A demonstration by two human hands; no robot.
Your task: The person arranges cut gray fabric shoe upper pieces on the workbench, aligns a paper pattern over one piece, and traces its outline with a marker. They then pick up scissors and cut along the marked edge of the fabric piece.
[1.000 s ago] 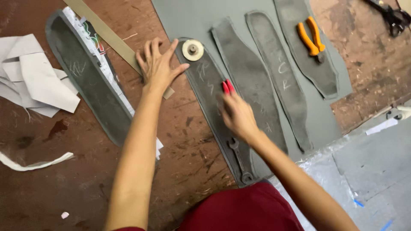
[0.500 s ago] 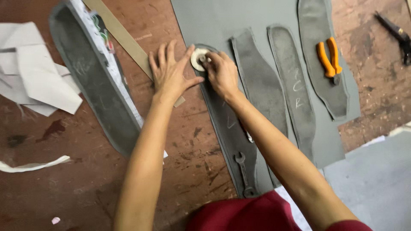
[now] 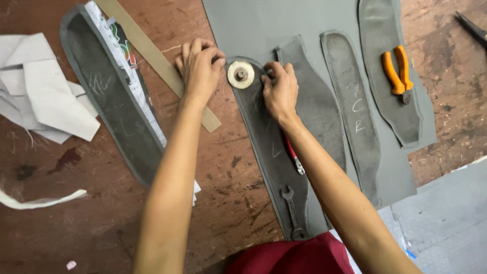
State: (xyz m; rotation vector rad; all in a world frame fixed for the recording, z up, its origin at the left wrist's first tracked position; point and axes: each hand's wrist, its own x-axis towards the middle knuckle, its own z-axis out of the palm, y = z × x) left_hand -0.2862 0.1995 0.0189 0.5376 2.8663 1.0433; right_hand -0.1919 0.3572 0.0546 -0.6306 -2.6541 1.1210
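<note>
Flanking a round metal weight (image 3: 240, 74) on a grey strip (image 3: 269, 147) — left hand (image 3: 199, 66) curled, empty; right hand (image 3: 279, 89) pressing fingertips down

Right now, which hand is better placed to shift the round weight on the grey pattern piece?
Probably the left hand: its fingertips sit beside the round weight. The right hand presses on the grey pattern piece.

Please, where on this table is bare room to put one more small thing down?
Bare brown tabletop lies between the white scraps, the dark strip and the left arm. Grey sheet is bare above the round disc. Crowded: around both hands, the wrench and the orange pliers.
</note>
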